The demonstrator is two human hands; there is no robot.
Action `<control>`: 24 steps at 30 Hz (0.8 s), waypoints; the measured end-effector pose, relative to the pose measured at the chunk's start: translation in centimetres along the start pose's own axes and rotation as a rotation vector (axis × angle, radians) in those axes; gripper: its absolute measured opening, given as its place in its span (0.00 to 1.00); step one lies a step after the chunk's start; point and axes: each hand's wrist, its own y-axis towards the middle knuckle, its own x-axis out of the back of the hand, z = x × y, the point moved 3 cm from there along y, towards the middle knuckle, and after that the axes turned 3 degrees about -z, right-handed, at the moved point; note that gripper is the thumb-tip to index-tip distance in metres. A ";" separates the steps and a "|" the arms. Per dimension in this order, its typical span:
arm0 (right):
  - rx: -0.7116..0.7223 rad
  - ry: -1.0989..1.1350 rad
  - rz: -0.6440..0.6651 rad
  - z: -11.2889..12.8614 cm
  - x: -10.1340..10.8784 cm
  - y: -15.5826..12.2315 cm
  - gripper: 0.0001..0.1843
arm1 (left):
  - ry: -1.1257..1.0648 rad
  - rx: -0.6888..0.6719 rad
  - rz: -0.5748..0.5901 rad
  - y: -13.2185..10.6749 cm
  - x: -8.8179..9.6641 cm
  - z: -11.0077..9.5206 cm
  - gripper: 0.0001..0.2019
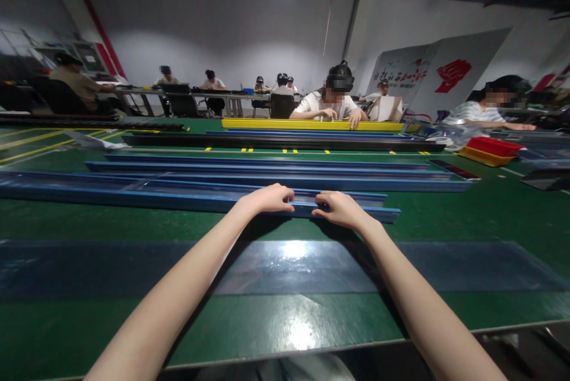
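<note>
A long blue channel profile [178, 199] lies across the table before me, its right end just past my right hand. My left hand [274, 198] is closed on its front wall, fingers curled over the upper edge and thumb on the near side. A short way to the right, my right hand [341, 209] grips the same wall in a similar pinch. Between the two hands a short piece of the channel shows. Whether the fingertips also hold something thin inside the channel cannot be made out. Nearer to me, a clear plastic strip [294, 274] lies flat beneath my forearms.
Behind my channel lie more blue profiles [356, 182], then a dark profile [267, 142]. Across the green table [249, 324], a person [329, 102] handles a yellow profile [312, 125]. Red and yellow trays [487, 151] stand at right, near another person [485, 111].
</note>
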 end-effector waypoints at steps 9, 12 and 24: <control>0.000 -0.025 -0.061 -0.1 0.1 -0.4 0.07 | 0.026 0.001 -0.005 -0.2 -0.1 0.1 0.11; 0.008 -0.039 -0.049 -0.1 0.2 -0.3 0.07 | 0.072 -0.006 -0.021 -0.1 -0.3 0.2 0.11; -0.106 -0.065 -0.010 -2.7 0.7 -1.7 0.06 | 0.087 -0.105 -0.128 0.0 -0.7 0.2 0.12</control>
